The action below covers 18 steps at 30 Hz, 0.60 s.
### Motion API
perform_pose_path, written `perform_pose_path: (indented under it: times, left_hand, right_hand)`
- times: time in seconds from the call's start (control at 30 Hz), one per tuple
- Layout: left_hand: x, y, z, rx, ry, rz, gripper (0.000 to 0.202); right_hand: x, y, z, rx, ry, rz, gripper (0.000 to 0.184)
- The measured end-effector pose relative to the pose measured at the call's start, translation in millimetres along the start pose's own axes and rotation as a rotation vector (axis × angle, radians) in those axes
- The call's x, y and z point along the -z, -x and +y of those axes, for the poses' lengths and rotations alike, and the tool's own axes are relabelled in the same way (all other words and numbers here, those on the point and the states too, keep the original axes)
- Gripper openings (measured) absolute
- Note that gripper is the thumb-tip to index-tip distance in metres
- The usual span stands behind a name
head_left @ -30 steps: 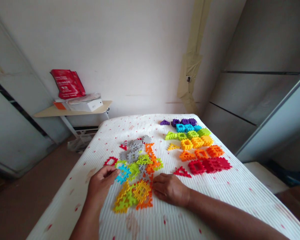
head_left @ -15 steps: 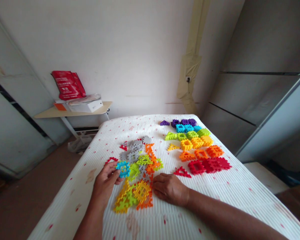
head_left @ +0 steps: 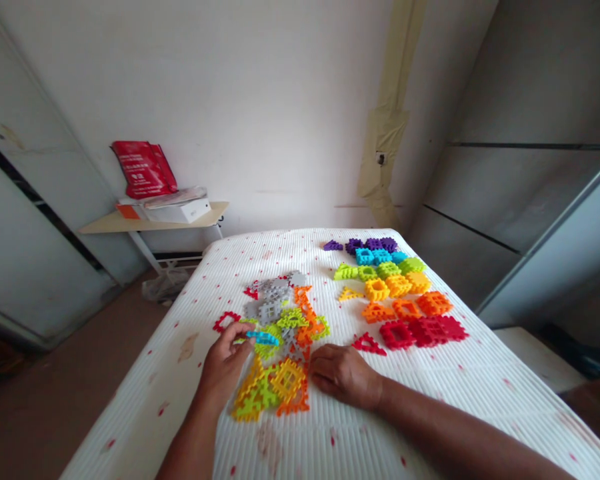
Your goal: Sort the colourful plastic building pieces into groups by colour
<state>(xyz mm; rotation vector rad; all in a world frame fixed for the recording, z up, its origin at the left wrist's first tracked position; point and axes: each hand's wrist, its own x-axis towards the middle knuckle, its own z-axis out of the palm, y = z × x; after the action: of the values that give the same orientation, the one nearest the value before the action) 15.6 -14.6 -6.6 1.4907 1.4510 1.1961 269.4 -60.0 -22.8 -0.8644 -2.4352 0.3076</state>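
I've got the left hand (head_left: 223,367) working at the lower middle of the frame, its fingers (head_left: 243,331) closed in a pinch on a bright blue plastic waffle block (head_left: 263,338), which shows edge-on just above a lime-green block. The right hand (head_left: 344,377) lies on the bed to the right of that, empty, its fingers (head_left: 320,373) loosely open and just beside an orange plastic lattice piece (head_left: 293,405).

Between my two hands sits a loose heap of interlocking plastic blocks: grey ones (head_left: 270,301) toward the top, an orange chain (head_left: 303,320) down its right side, and yellow and green pieces (head_left: 260,397) at the bottom. A red triangular frame (head_left: 227,321) lies at the heap's left edge.

To the right, I can see blocks lined up by colour on the bed, from the far end toward me: purple (head_left: 365,245), blue (head_left: 380,257), green (head_left: 375,271), yellow-orange (head_left: 397,285), orange (head_left: 405,307) and red (head_left: 423,331). A small red triangle (head_left: 369,345) and a yellow triangle (head_left: 351,294) lie just left of those rows.

Everything rests on a white ribbed mattress (head_left: 380,427) flecked with red. At the upper left of the frame, a pale wooden desk (head_left: 153,218) carries a white box (head_left: 177,211), with a red bag (head_left: 144,170) propped against the wall above it.
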Motion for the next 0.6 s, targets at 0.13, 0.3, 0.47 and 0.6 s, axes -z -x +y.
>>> perform_pose_path:
  times: [0.13,0.3,0.47,0.6]
  left_hand:
    - [-3.1,2.7,3.9,-0.063,-0.020,-0.001,0.020]
    - [-10.7,9.1,10.6,-0.064,0.091,-0.058,0.019]
    - [-18.6,15.5,16.2,-0.076,0.151,-0.076,0.015]
    - [-22.1,17.1,18.1,-0.075,0.166,-0.091,0.013]
  right_hand:
    - [5.8,-3.8,1.5,-0.077,-0.146,0.091,0.015]
    - [4.7,-14.3,0.6,-0.285,-0.386,0.199,0.021]
    - [-0.4,-29.9,-8.4,-0.300,-0.498,0.232,0.047]
    - [-2.9,-40.3,-14.9,-0.271,-0.485,0.236,0.049]
